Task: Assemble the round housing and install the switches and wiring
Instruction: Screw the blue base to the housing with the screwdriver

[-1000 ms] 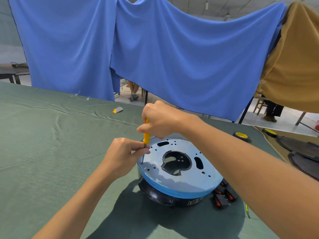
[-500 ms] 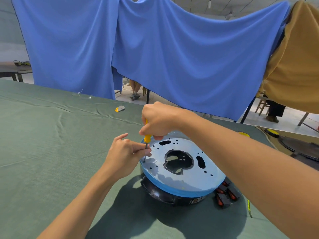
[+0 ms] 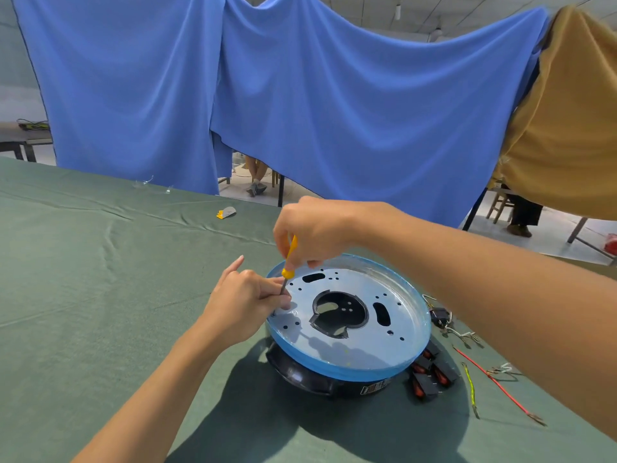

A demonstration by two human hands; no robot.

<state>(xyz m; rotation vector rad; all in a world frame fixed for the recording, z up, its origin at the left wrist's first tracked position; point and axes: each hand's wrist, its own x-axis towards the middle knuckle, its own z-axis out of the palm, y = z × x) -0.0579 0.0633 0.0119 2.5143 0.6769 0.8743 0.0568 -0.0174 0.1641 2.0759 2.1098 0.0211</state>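
Right hand (image 3: 317,228) grips the screwdriver (image 3: 287,271), left hand (image 3: 243,302) pinches its shaft at the housing's (image 3: 350,352) nine o'clock rim: best hold it upright, pressing straight down while turning.

Housing (image 3: 354,355) on counter (image 3: 83,295), near centre. Screwdriver (image 3: 288,259) upright at housing's left rim. Switches (image 3: 430,375) just right of housing, wires (image 3: 494,385) further right. Cloth (image 3: 334,111) hangs behind counter's far edge.
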